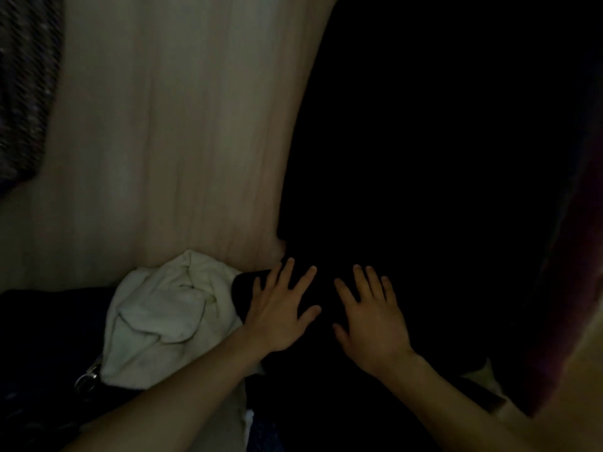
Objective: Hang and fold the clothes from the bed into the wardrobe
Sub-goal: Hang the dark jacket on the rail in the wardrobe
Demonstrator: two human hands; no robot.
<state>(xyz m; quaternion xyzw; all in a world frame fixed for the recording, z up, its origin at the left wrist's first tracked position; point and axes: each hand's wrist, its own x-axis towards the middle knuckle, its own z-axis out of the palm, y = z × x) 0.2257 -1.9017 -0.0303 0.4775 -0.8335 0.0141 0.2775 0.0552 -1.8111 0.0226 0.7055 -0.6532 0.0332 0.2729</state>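
Observation:
The scene is very dim. A large black garment (424, 177) lies spread over the pale bed sheet (169, 132), filling the right half of the view. My left hand (280, 311) and my right hand (372, 321) both rest flat on its near part, fingers straight and spread, about a hand's width apart. A crumpled white garment (166, 318) lies just left of my left hand, touching my left forearm.
Dark clothing (45, 337) with a small metal ring (86, 381) lies at the lower left. A dark knitted fabric (23, 86) hangs in at the upper left corner. A dark reddish cloth (564, 288) borders the right edge.

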